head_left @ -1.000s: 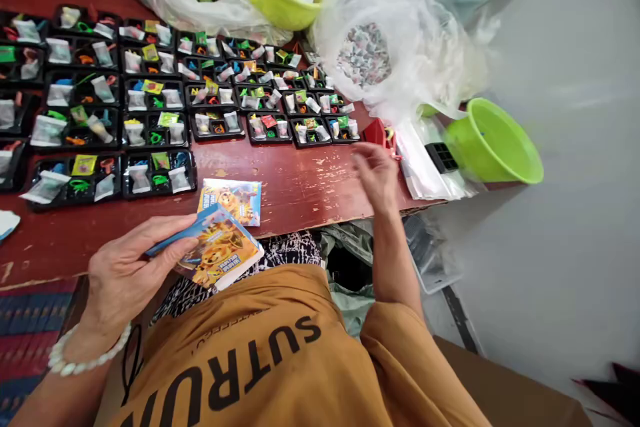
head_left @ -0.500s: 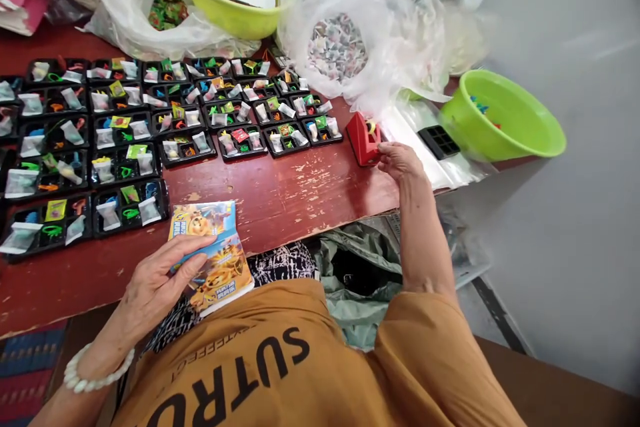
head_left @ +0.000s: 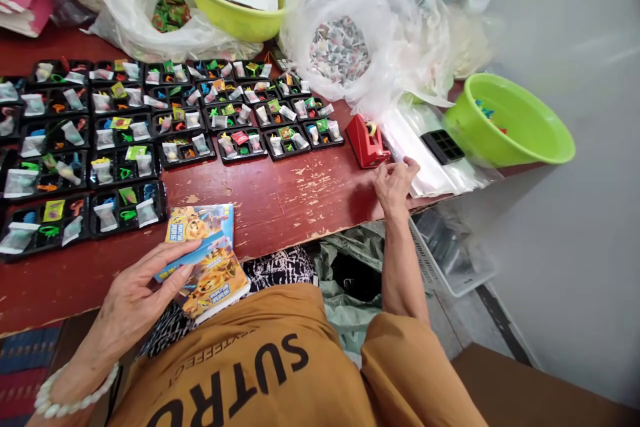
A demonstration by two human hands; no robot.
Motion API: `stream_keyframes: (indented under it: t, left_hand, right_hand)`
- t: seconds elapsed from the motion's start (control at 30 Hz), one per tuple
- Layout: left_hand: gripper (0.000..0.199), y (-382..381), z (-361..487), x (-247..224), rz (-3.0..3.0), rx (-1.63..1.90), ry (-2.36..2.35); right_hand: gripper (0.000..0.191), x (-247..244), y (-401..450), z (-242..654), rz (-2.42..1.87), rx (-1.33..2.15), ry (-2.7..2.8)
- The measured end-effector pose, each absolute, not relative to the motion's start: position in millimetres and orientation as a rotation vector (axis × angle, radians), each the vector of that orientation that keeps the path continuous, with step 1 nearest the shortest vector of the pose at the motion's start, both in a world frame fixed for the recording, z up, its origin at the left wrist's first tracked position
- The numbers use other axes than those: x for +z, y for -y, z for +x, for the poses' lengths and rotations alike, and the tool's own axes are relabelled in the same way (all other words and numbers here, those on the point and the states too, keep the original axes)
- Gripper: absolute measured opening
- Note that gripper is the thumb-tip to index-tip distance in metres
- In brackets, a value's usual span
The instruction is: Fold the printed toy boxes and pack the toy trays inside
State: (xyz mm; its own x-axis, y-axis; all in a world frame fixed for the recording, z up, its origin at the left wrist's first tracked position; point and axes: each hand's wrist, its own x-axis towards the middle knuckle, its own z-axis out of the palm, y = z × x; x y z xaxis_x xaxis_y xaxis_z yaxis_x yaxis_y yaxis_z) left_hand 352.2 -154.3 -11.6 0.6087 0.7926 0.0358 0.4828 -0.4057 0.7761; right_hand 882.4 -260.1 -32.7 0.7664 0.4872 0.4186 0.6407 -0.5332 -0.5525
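Pinched between the thumb and fingers of my left hand [head_left: 145, 290] is a colourful printed booklet [head_left: 213, 280], at the table's front edge against my shirt. Another printed piece [head_left: 193, 221] lies just behind it on the table; whether the two are joined is unclear. My right hand [head_left: 397, 180] hovers by the front of a red tape dispenser [head_left: 367, 141], its fingers bent; whether anything small is between them cannot be made out. Clear plastic sheets [head_left: 417, 147] lie just beyond that hand.
Rows of black trays [head_left: 187, 147] with small toys and packets cover the left of the red table [head_left: 280, 193]. Behind stand plastic bags [head_left: 390, 47] and a yellow-green basin [head_left: 230, 20]. A green basin [head_left: 530, 127] and a small black tray [head_left: 443, 145] are at right.
My right hand has moved away from the tape dispenser, toward the table's front edge. My left hand and the booklet have shifted slightly left and down.
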Motion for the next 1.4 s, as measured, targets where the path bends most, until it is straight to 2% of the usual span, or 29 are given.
stream_keyframes:
  t: [0.1, 0.27, 0.3, 0.37, 0.43, 0.47, 0.6, 0.73, 0.9, 0.97, 1.07, 1.1, 1.2, 1.23, 1.27, 1.3, 1.4]
  left_hand:
    - [0.033, 158.2, 353.1, -4.3, 2.065, 0.515, -1.103]
    - [0.038, 167.2, 360.5, 13.1, 2.002, 0.611, -1.203]
    - [0.039, 167.9, 360.8, 14.6, 2.003, 0.688, -1.165]
    - [0.043, 170.1, 359.7, 16.9, 2.035, 0.761, -1.110]
    - [0.047, 174.4, 357.8, 18.8, 2.076, 0.803, -1.082]
    - [0.051, 177.3, 357.0, 19.4, 2.091, 0.827, -1.074]
    - [0.065, 187.9, 355.2, 16.8, 2.134, 0.971, -1.001]
    - [0.046, 191.8, 354.0, 12.6, 2.240, 1.048, -0.896]
    - [0.029, 192.8, 349.8, 19.2, 2.148, 0.923, -0.979]
    - [0.026, 193.1, 344.7, 23.1, 2.003, 0.930, -1.036]
    - [0.026, 191.0, 326.4, 22.7, 1.665, 1.115, -1.193]
    - [0.028, 188.9, 316.3, 20.1, 1.527, 1.202, -1.229]
    - [0.034, 178.0, 273.4, 7.2, 1.158, 1.262, -1.164]
    - [0.036, 173.4, 256.7, 2.4, 1.092, 1.173, -1.096]
    - [0.042, 169.1, 240.3, -2.0, 1.070, 1.060, -1.009]
    - [0.056, 165.7, 225.7, -5.9, 1.093, 0.901, -0.924]
    - [0.088, 165.2, 202.9, -12.9, 1.369, 0.554, -0.844]
  right_hand:
    - [0.015, -24.8, 260.4, 836.3, -2.138, -0.180, 0.841]
    - [0.021, 2.2, 239.0, 679.1, -1.412, 0.747, 1.047]
    - [0.024, 9.4, 234.9, 648.8, -1.290, 0.928, 1.056]
    - [0.045, 20.5, 227.7, 600.8, -1.116, 1.196, 1.038]
    - [0.059, 24.8, 221.7, 570.9, -1.030, 1.316, 0.988]
    - [0.058, 24.6, 219.3, 561.7, -1.015, 1.334, 0.965]
    - [0.048, 19.8, 218.4, 545.9, -1.043, 1.320, 0.986]
    - [0.042, 20.3, 226.0, 537.6, -1.223, 1.208, 1.094]
    - [0.033, 19.9, 229.8, 533.2, -1.401, 1.040, 1.270]
    - [0.042, 15.0, 228.3, 536.9, -1.518, 0.899, 1.396]
    - [0.066, 4.7, 223.7, 546.4, -1.641, 0.600, 1.627]
    - [0.063, 1.8, 222.2, 549.1, -1.596, 0.560, 1.718]
    - [0.018, -0.1, 219.7, 549.8, -1.289, 0.644, 1.963]
    - [0.012, 1.6, 219.5, 546.7, -1.205, 0.651, 2.027]
    - [0.018, 4.2, 219.3, 541.9, -1.151, 0.611, 2.094]
    - [0.024, 7.3, 218.8, 535.7, -1.112, 0.522, 2.171]
    - [0.025, 14.7, 213.2, 511.4, -0.945, 0.117, 2.422]
